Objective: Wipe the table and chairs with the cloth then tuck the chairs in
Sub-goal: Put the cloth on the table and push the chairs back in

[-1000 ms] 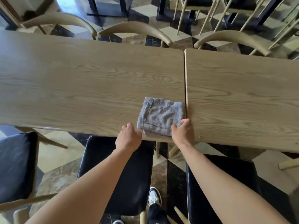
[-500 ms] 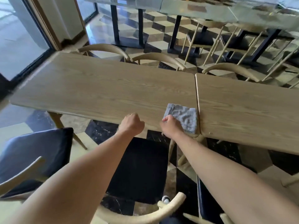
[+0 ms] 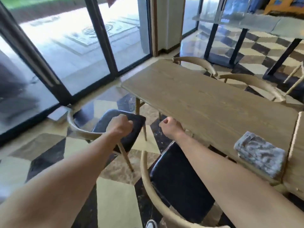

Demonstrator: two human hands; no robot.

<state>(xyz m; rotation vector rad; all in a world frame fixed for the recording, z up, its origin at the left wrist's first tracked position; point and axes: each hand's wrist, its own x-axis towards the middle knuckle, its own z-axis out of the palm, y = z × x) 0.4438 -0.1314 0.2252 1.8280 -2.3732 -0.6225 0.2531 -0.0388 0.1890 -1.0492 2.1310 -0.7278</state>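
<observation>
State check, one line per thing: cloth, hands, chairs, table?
Cloth: folded, lying on the table's near edge, untouched.
Left hand: fingers curled, over the far-left chair, holding nothing visible.
Right hand: fingers curled, empty, beside the table edge.
Far-left chair: pulled out, angled off the table.
Near chair: pulled out, not tucked.
Table: bare apart from the cloth.

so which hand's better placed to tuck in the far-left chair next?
Left, likely. The left hand hovers curled by that chair, holding nothing; the right hand is at the table edge, off the cloth.
</observation>
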